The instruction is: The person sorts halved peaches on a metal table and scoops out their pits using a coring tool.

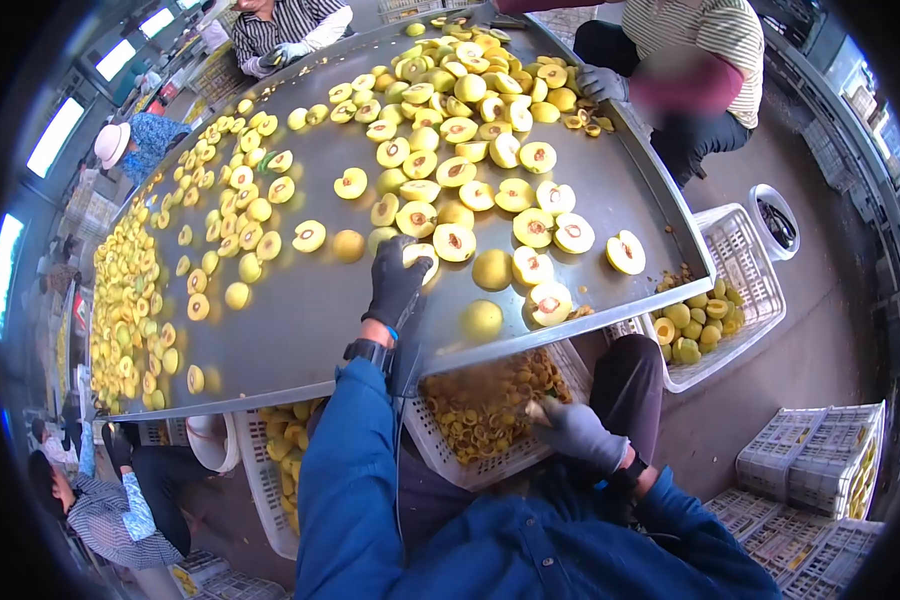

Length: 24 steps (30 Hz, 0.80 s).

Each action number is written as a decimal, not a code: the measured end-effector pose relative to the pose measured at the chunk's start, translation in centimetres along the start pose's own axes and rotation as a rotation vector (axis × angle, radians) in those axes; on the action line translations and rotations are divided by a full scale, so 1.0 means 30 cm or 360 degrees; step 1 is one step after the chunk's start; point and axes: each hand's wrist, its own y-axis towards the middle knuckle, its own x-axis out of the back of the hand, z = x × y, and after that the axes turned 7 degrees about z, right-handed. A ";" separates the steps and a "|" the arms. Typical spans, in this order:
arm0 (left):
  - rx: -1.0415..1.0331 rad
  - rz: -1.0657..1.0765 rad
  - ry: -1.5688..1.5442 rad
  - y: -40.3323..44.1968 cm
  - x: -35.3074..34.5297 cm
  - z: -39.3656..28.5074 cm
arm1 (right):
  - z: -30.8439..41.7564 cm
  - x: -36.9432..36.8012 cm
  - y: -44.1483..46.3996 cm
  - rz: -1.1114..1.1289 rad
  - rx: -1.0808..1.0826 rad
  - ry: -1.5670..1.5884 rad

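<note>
Halved yellow-green fruits (455, 242) with reddish-brown centres lie spread over a metal table (315, 310). At the table's near part, my left hand (398, 275), in a dark glove, has its fingers closed round a fruit half (420, 262). Lower down, my right hand (582, 435), in a grey glove, is closed on a small pale object (538, 412) that I cannot make out clearly. It is over the right side of a white crate (485, 455) of brownish fruit scraps, below the table's edge.
A white crate (760, 290) of fruit and a white bucket (773, 222) stand right of the table. Another fruit crate (270, 490) is at lower left. Stacked crates (810, 460) are at lower right. Co-workers sit around the table; one gloved hand (602, 84) rests at its far right edge.
</note>
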 end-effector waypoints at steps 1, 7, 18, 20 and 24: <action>0.0101 0.0077 -0.0180 -0.030 0.015 -0.018 | 0.018 0.025 0.020 -0.0221 0.0164 0.0239; 0.0042 0.0265 -0.0620 -0.311 0.102 -0.347 | 0.285 0.210 0.153 -0.0708 0.0239 0.1153; -0.0339 0.0297 -0.0101 -0.589 0.237 -0.717 | 0.355 0.168 -0.023 -0.0150 0.0910 0.1734; -0.0491 0.0221 -0.0147 -0.602 0.205 -0.696 | 0.366 0.146 -0.034 -0.0053 0.0917 0.1835; -0.0655 0.0045 -0.0306 -0.619 0.139 -0.663 | 0.438 0.134 -0.065 -0.0055 0.0696 0.1882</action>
